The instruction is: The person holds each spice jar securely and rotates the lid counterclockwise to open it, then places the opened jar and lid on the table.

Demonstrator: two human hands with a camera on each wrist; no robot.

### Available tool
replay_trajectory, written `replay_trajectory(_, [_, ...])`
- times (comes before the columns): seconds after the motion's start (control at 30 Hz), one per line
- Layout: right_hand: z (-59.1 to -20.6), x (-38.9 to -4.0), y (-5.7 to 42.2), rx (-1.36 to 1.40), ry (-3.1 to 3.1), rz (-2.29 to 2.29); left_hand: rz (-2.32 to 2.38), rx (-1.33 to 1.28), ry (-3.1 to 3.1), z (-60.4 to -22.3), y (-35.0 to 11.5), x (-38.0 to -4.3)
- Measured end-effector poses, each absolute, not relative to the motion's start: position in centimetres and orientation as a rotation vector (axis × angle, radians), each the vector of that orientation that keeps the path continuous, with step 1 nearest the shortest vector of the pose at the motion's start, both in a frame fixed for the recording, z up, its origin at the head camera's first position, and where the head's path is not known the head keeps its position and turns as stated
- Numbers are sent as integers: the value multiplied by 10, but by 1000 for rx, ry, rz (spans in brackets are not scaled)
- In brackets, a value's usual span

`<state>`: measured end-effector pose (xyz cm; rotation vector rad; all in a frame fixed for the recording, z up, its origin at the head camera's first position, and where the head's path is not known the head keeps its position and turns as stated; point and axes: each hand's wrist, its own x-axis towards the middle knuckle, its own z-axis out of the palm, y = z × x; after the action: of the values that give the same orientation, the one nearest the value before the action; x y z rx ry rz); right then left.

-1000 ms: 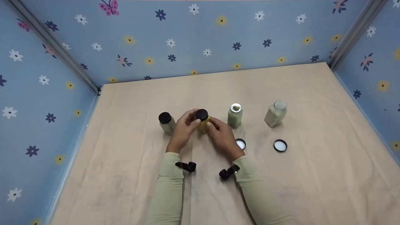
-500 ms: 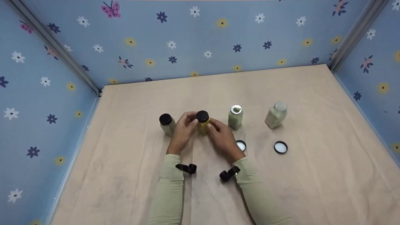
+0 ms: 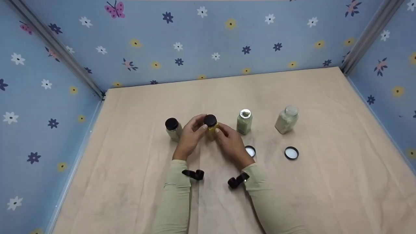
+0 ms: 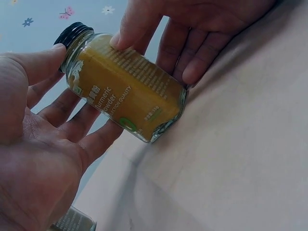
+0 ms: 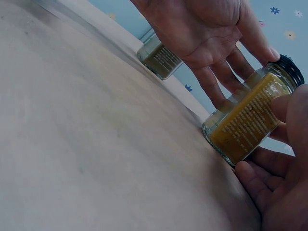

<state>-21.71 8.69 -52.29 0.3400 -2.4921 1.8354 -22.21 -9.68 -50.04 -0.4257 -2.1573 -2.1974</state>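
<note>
Between the two hands stands a glass jar of turmeric powder [image 4: 122,89], yellow, with a black screw lid [image 3: 210,120]. My left hand [image 3: 190,136] has its thumb on the lid's edge and its fingers behind the jar. My right hand [image 3: 230,140] pinches the jar's body from the other side, thumb across the glass. In the right wrist view the bottom of the turmeric jar [image 5: 248,115] is right at the table surface. Just left of my left hand stands a black-lidded jar [image 3: 174,129] with greyish-green contents, partly hidden by that hand.
To the right stand a green-filled jar [image 3: 244,122] with a silvery top and a pale green jar [image 3: 287,120], both without black lids. One loose lid [image 3: 250,151] lies beside my right wrist, partly covered; another lid [image 3: 291,152] lies farther right. Patterned wall panels [image 3: 208,39] border the table.
The hands stay around the turmeric jar with only slight finger shifts. The other jars and loose lids stay where they are; the camera view moves slightly.
</note>
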Motion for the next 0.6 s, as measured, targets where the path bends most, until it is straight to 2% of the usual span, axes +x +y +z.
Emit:
replay_trajectory(0.2, [-523, -217, 87, 332, -2493, 1826, -2188, -418, -2229, -499, -98, -224])
replay_trajectory(0.6, [-523, -218, 87, 295, -2527, 1820, -2101, -562, -2345, -495, -103, -232])
